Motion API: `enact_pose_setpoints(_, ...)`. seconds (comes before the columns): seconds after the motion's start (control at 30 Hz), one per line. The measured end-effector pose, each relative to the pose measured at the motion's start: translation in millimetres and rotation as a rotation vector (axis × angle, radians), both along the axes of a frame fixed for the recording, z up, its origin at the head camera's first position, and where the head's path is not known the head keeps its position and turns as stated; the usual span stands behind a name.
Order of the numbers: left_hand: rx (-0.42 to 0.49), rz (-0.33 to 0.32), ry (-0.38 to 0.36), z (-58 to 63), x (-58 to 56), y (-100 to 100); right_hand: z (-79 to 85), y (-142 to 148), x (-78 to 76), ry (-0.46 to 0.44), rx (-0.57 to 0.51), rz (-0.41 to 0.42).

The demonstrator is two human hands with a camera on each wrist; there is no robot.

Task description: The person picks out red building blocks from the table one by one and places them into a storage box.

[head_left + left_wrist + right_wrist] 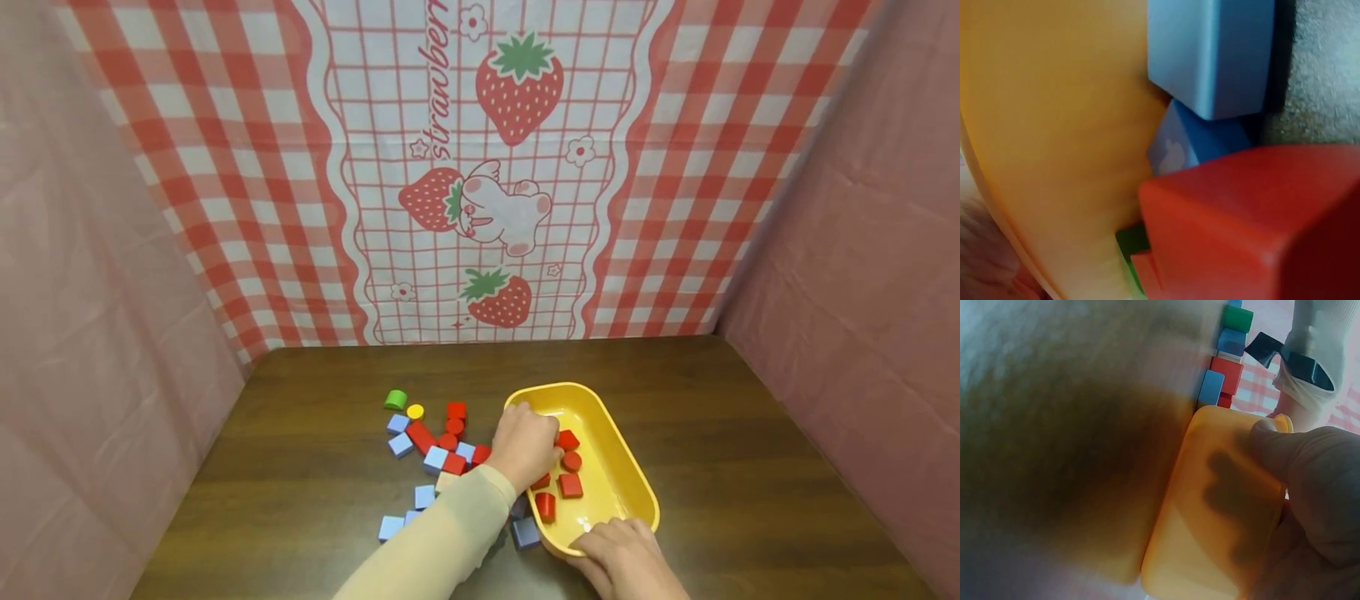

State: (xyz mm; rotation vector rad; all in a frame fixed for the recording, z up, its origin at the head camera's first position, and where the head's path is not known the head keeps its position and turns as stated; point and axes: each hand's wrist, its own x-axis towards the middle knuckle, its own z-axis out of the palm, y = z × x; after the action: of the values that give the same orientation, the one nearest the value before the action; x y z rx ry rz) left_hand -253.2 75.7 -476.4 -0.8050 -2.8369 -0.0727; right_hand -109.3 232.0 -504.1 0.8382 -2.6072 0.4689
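My left hand (527,442) reaches over the left rim of a yellow tray (615,454), its fingers bent down inside. A red block (568,440) lies right beside those fingers; whether they pinch a piece I cannot tell. My right hand (626,554) grips the tray's near rim, and in the right wrist view the thumb (1272,447) presses on the outer wall. Inside the tray sit several red pieces, among them a round one (572,462), a cube (570,486) and a half-cylinder (546,507). In the left wrist view a large red block (1229,219) stands close outside the tray wall.
Blue, red and other blocks spread over the dark wooden table (300,467) left of the tray, such as a blue cube (436,458), a green arch-shaped piece (396,400) and a yellow round piece (415,412). A strawberry-patterned cloth (480,192) hangs behind.
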Motion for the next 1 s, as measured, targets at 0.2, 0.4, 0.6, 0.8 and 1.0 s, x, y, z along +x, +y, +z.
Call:
enact_pose_setpoints(0.2, -0.029, 0.013, -0.033, -1.4, -1.3, 2.0, 1.6, -0.7, -0.4, 0.022, -0.010, 0.006)
enact_pose_setpoints(0.4, 0.012, -0.023, 0.000, 0.1, -2.0, -2.5, -0.5, -2.3, -1.4, 0.073, -0.028, 0.023)
enact_pose_setpoints(0.6, 0.073, -0.088, 0.060, 16.0, -4.4, -27.6, -3.0, -1.9, -1.1, 0.107, -0.024, 0.032)
enact_pose_setpoints(0.8, 0.095, 0.092, -0.048, 22.1, -22.5, -74.1, -0.2, -3.1, -0.1, 0.016, -0.008, -0.005)
enact_pose_setpoints(1.0, 0.192, 0.251, -0.124, 6.0, -36.6, -99.5, 1.1, -1.9, 0.2, 0.012, 0.001, -0.002)
